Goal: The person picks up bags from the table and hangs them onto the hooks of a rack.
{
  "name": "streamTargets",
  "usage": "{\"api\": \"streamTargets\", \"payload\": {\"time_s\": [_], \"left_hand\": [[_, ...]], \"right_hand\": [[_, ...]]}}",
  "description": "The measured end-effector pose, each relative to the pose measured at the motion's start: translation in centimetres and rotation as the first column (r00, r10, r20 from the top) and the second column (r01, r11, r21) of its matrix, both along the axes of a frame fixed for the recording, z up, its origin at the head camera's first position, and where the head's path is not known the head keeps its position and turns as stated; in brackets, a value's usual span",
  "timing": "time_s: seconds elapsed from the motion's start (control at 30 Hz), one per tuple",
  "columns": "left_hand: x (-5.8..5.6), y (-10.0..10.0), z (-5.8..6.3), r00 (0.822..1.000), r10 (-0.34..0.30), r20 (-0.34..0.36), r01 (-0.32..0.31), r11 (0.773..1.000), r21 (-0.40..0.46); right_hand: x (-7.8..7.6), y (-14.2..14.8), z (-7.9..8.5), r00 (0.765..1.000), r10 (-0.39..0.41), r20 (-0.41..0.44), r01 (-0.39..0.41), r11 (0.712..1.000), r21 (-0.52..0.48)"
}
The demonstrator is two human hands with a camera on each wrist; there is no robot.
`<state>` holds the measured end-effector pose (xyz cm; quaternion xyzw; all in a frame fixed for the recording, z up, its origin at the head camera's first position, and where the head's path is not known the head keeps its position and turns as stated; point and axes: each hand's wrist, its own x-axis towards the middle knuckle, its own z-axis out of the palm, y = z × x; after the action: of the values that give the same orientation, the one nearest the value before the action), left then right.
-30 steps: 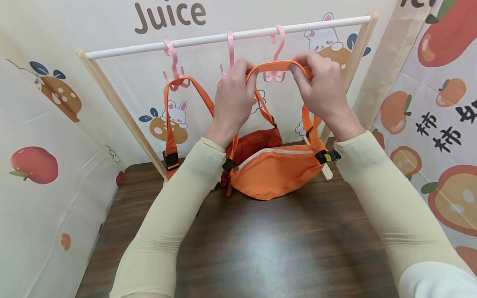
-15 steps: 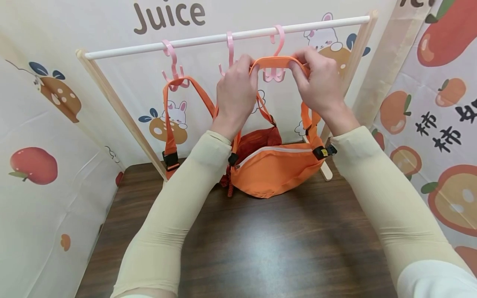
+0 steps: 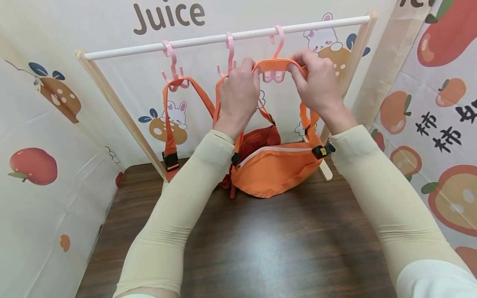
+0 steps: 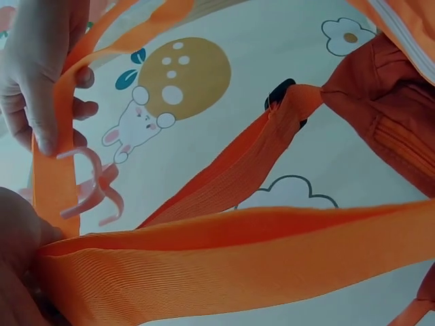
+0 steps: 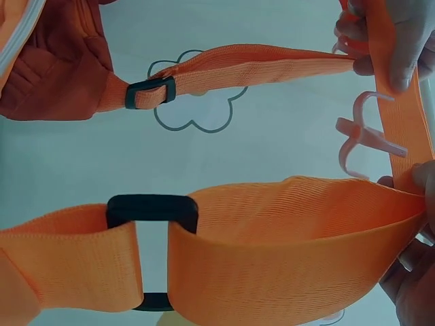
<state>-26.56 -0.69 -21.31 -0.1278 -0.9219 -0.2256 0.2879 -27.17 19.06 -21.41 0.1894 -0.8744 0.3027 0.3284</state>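
Observation:
An orange waist bag [image 3: 275, 171] with a pale zip hangs by its strap [image 3: 273, 64] between two hands. My left hand [image 3: 239, 97] pinches the strap at its left bend. On the right bend, my right hand [image 3: 316, 85] holds it between thumb and fingers. The strap's flat top passes in front of a pink hook [image 3: 278, 43] on the rail; in the left wrist view the prongs of that hook [image 4: 95, 187] show close to the strap. Contact between them cannot be told. Dangling near the right wrist is a black buckle [image 3: 323, 151].
A white rail [image 3: 128, 50] on wooden posts carries several pink hooks. Another orange strap [image 3: 169, 132] hangs on the left hook [image 3: 172, 62]. Behind the orange bag hangs a dark red bag [image 3: 261, 138]. A brown wood-grain table [image 3: 275, 244] lies below, with printed cloth walls around.
My left hand has shifted slightly right, towards the right hand. The strap rose a little, then dipped slightly, and the bag moved very little. Both hands keep their hold.

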Motion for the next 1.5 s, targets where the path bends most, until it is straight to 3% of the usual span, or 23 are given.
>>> {"api": "streamTargets", "payload": {"time_s": [0.53, 0.83, 1.2, 1.5], "left_hand": [[-0.2, -0.1, -0.9, 0.998, -0.011, 0.066, 0.013, 1.000, -0.028], [-0.1, -0.1, -1.5, 0.994, -0.035, 0.107, 0.037, 0.999, -0.015], [0.2, -0.3, -2.3, 0.962, -0.074, 0.264, 0.071, 0.997, 0.020], [0.1, -0.6, -2.9, 0.936, -0.106, 0.336, 0.092, 0.994, 0.057]], "right_hand": [[-0.6, 0.2, -1.0, 0.995, 0.004, 0.101, -0.006, 1.000, 0.014], [-0.7, 0.4, -1.3, 0.996, 0.024, 0.088, -0.026, 0.999, 0.024], [-1.0, 0.5, -1.7, 0.993, 0.014, 0.120, -0.021, 0.998, 0.064], [-0.8, 0.9, -1.9, 0.984, 0.005, 0.180, -0.018, 0.997, 0.072]]}}
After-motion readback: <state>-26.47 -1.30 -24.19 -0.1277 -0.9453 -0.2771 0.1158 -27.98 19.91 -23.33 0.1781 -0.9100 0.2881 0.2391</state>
